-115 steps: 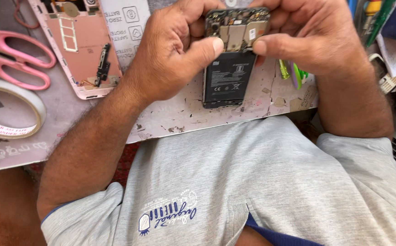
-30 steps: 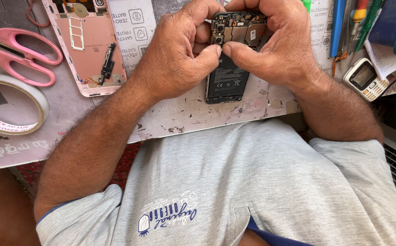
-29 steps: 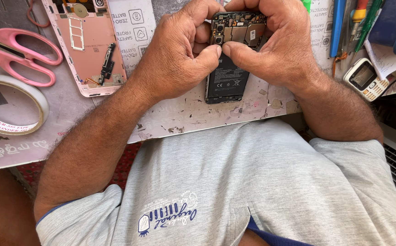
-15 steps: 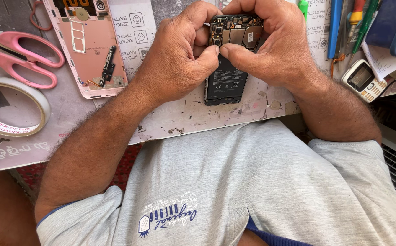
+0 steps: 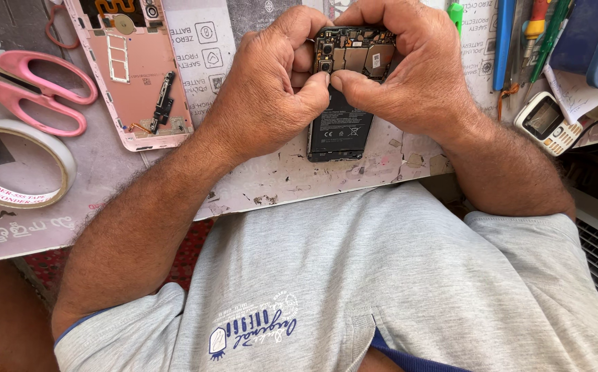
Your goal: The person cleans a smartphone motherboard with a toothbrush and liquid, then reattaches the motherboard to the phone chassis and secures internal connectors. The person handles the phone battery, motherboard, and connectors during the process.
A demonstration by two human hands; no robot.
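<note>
while both thumbs meet over it, left hand (image 5: 264,89) and right hand (image 5: 409,76) fingers clasp the opened phone (image 5: 343,103).

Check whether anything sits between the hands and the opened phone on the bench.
Nothing visible does. The left hand and right hand are both already on the opened phone, thumbs pressed at its circuit board. The pink back cover and scissors lie off to the side.

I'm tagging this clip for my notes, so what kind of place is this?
Most likely a phone repair bench. Both hands, left hand and right hand, work on an opened phone with its circuit board and battery bare. A detached pink back cover lies beside it, and screwdrivers lie at the worktop's edge.
</note>
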